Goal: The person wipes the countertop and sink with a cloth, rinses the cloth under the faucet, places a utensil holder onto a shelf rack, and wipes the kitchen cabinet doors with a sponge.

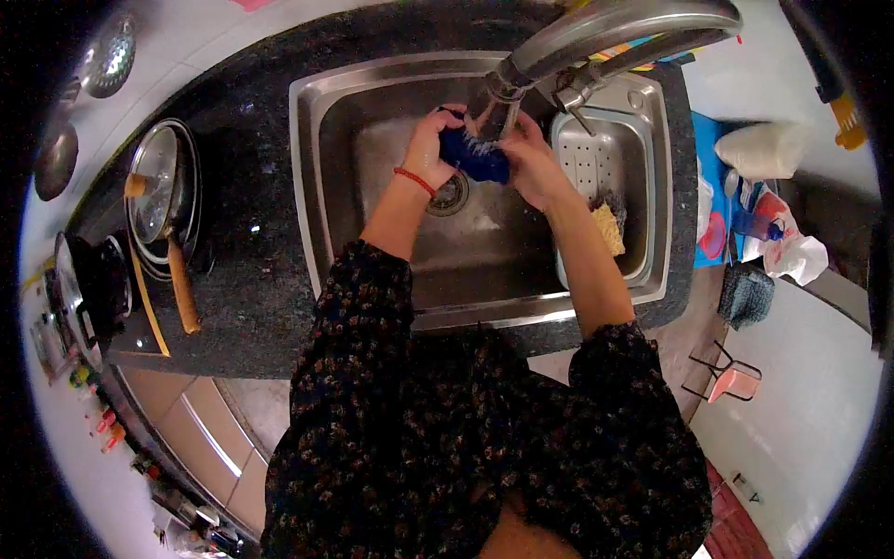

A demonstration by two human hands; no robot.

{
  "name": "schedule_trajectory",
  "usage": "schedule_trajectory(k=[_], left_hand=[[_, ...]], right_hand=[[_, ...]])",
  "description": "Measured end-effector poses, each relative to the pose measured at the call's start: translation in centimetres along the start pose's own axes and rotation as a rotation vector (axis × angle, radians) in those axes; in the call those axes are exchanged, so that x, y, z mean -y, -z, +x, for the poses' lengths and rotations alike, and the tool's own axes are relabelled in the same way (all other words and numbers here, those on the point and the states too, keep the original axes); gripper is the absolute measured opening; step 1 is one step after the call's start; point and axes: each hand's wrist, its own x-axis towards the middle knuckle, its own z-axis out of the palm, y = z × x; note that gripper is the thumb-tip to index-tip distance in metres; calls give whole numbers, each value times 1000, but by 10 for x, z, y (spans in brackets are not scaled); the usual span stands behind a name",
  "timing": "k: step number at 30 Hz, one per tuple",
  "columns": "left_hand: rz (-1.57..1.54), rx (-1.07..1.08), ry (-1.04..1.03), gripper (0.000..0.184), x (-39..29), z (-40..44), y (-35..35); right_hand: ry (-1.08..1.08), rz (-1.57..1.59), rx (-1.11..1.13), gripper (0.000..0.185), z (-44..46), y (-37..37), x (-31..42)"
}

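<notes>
A dark blue cloth [477,160] with a whitish patch is held between my hands over the metal sink [363,224], under the faucet [596,37]. My left hand [431,149], with a red bracelet on the wrist, is closed on the cloth's left side. On the other side my right hand [533,163] holds the cloth, its fingertips partly hidden by the faucet. Water appears to run from the spout onto the cloth. Below the cloth, the drain [449,196] is partly covered.
A small basin [643,186] with a perforated tray and a yellow sponge [608,230] lies right of my right forearm. Pans with lids [163,186] stand on the dark counter [251,279] at left. Bags and utensils lie on a blue surface [708,140] at right.
</notes>
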Motion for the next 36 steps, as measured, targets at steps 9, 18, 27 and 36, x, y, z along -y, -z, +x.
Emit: schedule_trajectory(k=[9, 18, 27, 36], left_hand=[[185, 229, 83, 44, 12, 7, -8], [1515, 112, -666, 44, 0, -12, -20], [1141, 17, -786, 38, 28, 34, 9], [1314, -215, -864, 45, 47, 108, 71]], right_hand=[[-485, 480, 60, 43, -12, -22, 8], [-557, -53, 310, 15, -2, -18, 28], [325, -1110, -73, 46, 23, -11, -28], [88, -1485, 132, 70, 27, -25, -10]])
